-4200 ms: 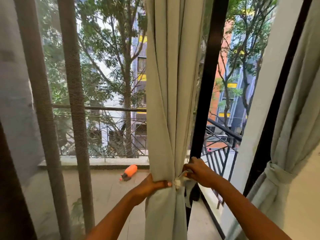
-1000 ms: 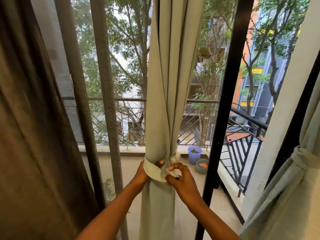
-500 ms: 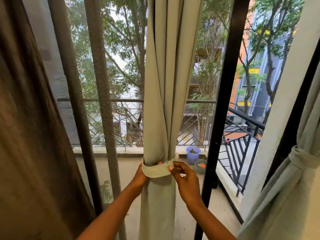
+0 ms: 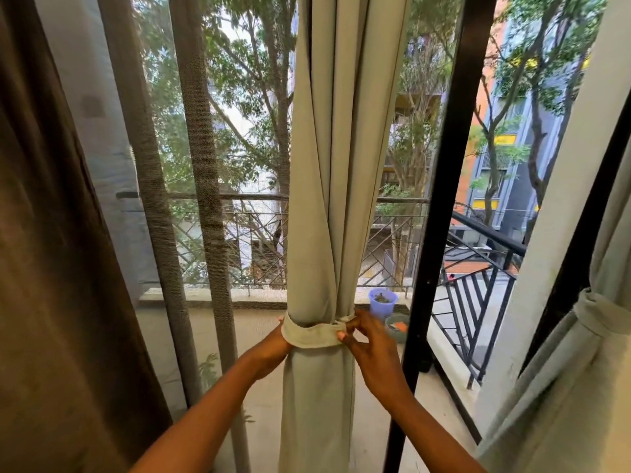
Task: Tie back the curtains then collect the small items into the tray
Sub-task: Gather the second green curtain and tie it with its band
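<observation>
- The pale grey-green fabric curtain hangs gathered in front of the balcony door, cinched by a matching cloth tie-back band.
- The left hand wraps round the curtain's left side, gripping the band there.
- The right hand pinches the band's end at the curtain's right edge.
- A second pale curtain, already tied, hangs at far right.
- A lilac plastic pot stands on the balcony floor.

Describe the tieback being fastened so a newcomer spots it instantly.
Find the pale green curtain hanging mid-window. Low down, a pale fabric band cinches it, held by both hands. Unlike the tied curtain at far right, this one has fingers on it.
</observation>
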